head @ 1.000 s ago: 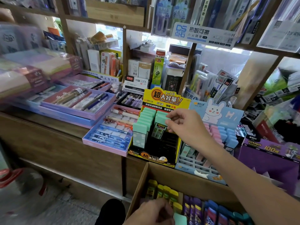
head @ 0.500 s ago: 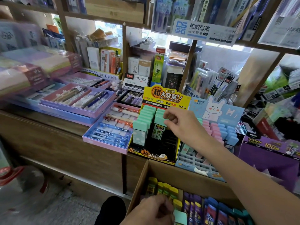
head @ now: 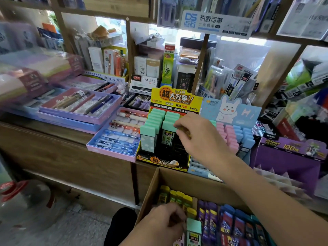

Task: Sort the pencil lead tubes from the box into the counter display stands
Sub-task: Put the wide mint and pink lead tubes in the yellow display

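Note:
A yellow-and-black display stand (head: 174, 100) on the counter holds two rows of mint-capped lead tubes (head: 154, 118). My right hand (head: 200, 137) reaches over it, and its fingertips pinch the front mint-capped tube (head: 168, 126) of the right row, which stands in its slot. Beside it, a blue bunny display stand (head: 229, 109) holds pink and blue tubes (head: 230, 135). Below the counter, an open cardboard box (head: 195, 181) is packed with yellow, purple and blue tubes. My left hand (head: 159, 226) is inside the box, gripping another mint-capped tube (head: 193, 228).
Pink and blue pen trays (head: 79, 107) fill the counter left of the stands. A purple display box (head: 287, 157) sits to the right. Stocked wooden shelves rise behind and above. A water jug (head: 23, 201) stands on the floor at the lower left.
My right hand has stayed on the mint tube at the front of the stand's right row. My left hand has drawn a mint tube further up out of the box.

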